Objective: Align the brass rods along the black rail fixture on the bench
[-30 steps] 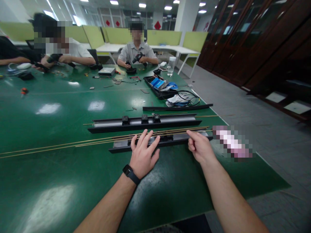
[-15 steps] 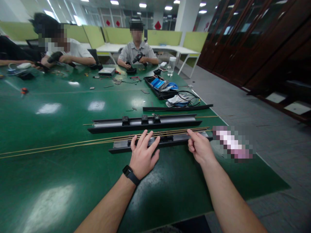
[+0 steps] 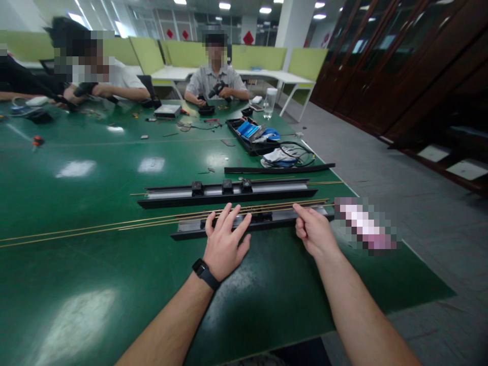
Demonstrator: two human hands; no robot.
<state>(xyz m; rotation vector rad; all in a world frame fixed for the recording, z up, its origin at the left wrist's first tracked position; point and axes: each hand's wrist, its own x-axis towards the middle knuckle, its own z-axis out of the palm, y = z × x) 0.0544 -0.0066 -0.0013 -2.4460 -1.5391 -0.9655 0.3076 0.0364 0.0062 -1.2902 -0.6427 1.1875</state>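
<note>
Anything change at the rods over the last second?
Nothing visibly moved, was grasped or let go. Unchanged: spread left hand at the thin gold-coloured rods, right hand with index fingertip at them, rods over the nearer long black channel.

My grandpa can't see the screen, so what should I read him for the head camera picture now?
A person's spread left hand and right hand are at thin gold-coloured rods above a long black channel on a green table. Another channel lies just beyond; across the table a seated person holds a drill-like tool.
</note>
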